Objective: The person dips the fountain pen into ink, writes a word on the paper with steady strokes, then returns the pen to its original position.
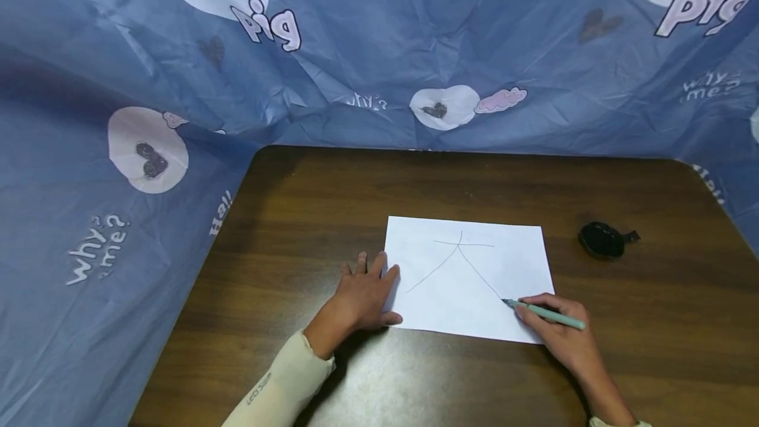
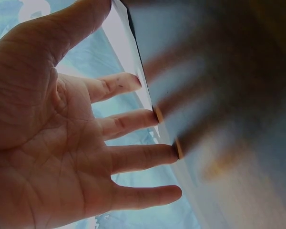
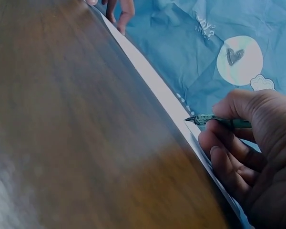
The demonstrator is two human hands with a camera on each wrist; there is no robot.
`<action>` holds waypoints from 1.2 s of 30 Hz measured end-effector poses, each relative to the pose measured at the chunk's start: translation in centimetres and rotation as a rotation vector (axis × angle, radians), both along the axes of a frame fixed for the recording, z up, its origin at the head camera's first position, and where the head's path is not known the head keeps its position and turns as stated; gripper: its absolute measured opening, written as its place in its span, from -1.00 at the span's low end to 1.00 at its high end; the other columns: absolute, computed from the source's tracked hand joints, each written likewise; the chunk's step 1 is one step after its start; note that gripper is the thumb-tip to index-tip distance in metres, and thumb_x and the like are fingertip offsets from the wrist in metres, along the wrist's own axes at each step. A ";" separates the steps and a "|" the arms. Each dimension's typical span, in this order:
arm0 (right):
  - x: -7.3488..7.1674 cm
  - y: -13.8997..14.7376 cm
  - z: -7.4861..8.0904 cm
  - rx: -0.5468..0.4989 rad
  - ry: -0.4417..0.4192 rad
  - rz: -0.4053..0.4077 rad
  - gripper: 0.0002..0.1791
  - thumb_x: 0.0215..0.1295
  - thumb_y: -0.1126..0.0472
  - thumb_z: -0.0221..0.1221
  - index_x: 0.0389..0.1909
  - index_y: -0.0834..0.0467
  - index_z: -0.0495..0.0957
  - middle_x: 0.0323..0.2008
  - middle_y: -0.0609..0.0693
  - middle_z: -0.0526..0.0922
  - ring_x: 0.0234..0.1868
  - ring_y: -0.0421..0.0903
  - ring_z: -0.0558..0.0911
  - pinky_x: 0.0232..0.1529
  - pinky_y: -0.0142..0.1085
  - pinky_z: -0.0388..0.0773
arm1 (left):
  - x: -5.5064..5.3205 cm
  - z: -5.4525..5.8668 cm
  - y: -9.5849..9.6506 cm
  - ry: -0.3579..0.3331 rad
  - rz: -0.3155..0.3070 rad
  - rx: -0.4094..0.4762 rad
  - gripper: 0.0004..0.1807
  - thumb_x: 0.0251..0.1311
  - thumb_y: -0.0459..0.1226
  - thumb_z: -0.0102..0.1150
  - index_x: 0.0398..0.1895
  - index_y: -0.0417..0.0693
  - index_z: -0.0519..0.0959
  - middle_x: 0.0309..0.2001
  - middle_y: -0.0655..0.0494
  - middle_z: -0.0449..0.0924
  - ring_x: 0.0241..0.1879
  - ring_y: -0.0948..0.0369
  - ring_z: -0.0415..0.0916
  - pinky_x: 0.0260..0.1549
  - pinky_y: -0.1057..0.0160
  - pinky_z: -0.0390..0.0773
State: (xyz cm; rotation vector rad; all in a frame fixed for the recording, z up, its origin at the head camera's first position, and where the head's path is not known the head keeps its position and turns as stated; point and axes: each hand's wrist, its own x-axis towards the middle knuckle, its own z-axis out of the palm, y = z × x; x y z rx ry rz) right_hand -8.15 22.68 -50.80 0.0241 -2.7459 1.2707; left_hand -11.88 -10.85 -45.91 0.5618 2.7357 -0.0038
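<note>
A white sheet of paper [image 1: 474, 295] lies on the brown table, with thin dark lines drawn on it: a short upright stroke, a crossbar and two long slanting strokes. My right hand [image 1: 563, 331] pinches a pale green fountain pen [image 1: 557, 316] between thumb and fingers. In the head view its nib meets the lower end of the right slanting line. The right wrist view shows the pen's dark nib [image 3: 189, 119] against the paper. At the sheet's left edge my left hand [image 1: 367, 292] rests with fingers spread, fingertips on the paper's margin; its palm [image 2: 52, 143] faces the left wrist view.
A small round black object [image 1: 601, 240] with a short tab sits on the table [image 1: 284, 269] to the right of the sheet. Blue printed cloth [image 1: 356, 38] hangs behind the table and along its sides.
</note>
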 end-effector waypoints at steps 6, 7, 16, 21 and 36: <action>0.0 0.0 0.1 -0.009 0.000 -0.018 -0.86 0.17 0.22 0.43 -0.28 0.19 0.76 -0.32 0.02 0.77 -0.36 -0.30 0.64 -0.37 -0.47 0.50 | 0.0 0.0 0.0 -0.015 0.007 0.004 -0.04 0.12 0.26 0.28 0.51 0.07 0.21 0.51 -0.14 0.05 0.43 -0.32 0.06 0.20 -0.41 0.20; 0.0 -0.1 0.1 -0.031 0.010 -0.034 -0.86 0.18 0.23 0.42 -0.28 0.20 0.75 -0.34 0.02 0.77 -0.38 -0.30 0.64 -0.38 -0.47 0.51 | -0.1 0.0 0.0 -0.017 0.008 0.004 -0.04 0.12 0.26 0.29 0.51 0.07 0.21 0.51 -0.14 0.06 0.43 -0.32 0.06 0.20 -0.41 0.20; -0.1 0.0 0.3 -0.375 0.212 -0.327 -0.86 0.28 0.36 0.30 -0.21 0.37 0.67 -0.52 -0.12 0.69 -0.54 -0.23 0.63 -0.48 -0.49 0.56 | -0.1 -0.1 -0.1 -0.027 0.010 0.002 -0.04 0.14 0.25 0.27 0.52 0.06 0.19 0.52 -0.14 0.03 0.44 -0.33 0.04 0.21 -0.40 0.19; -0.1 0.0 0.1 -0.352 0.227 -0.344 -0.86 0.28 0.36 0.29 -0.21 0.38 0.66 -0.49 -0.17 0.68 -0.52 -0.25 0.63 -0.46 -0.51 0.55 | -0.1 0.0 -0.1 -0.032 0.009 0.003 -0.04 0.14 0.25 0.28 0.52 0.06 0.20 0.52 -0.13 0.03 0.44 -0.33 0.03 0.22 -0.39 0.18; 0.0 -0.1 0.0 -0.431 0.408 -0.357 -0.77 0.14 0.52 0.32 -0.26 0.52 0.47 -0.52 -0.13 0.65 -0.64 -0.28 0.60 -0.56 -0.53 0.51 | -0.2 -0.1 0.1 -0.047 0.018 0.003 -0.03 0.13 0.24 0.29 0.52 0.05 0.20 0.52 -0.14 0.03 0.45 -0.33 0.01 0.23 -0.39 0.16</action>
